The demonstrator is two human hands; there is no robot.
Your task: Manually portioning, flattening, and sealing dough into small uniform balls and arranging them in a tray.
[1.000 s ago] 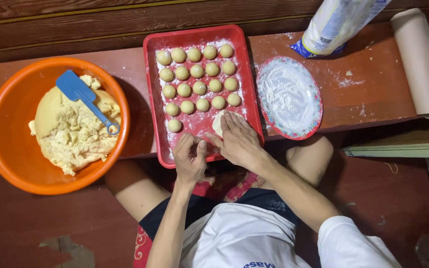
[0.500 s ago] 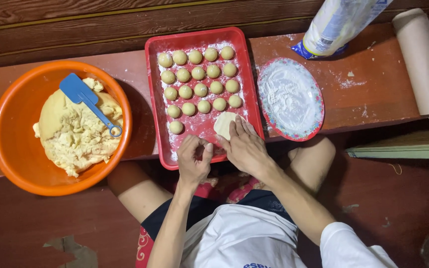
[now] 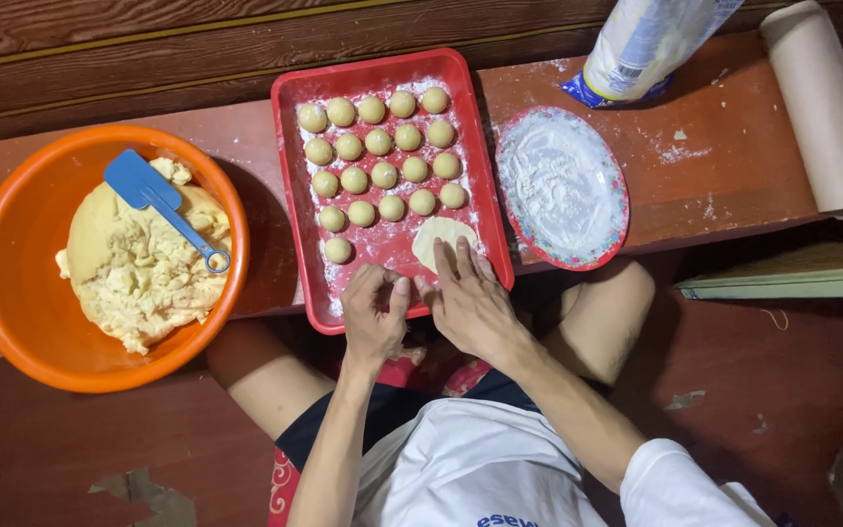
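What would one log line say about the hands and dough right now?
right hand: pressing flat dough disc | left hand: curled beside it | red tray: rows of dough balls

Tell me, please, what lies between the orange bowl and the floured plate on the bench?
The head view shows the red tray of dough balls between the orange bowl and floured plate.

The red rectangular plastic tray (image 3: 290, 185) sits centrally on the reddish wooden bench (image 3: 734, 166). The round orange plastic bowl (image 3: 12, 293) lies left of it; the oval floured plate (image 3: 563, 185) lies right. Both hands rest at the tray's near edge.
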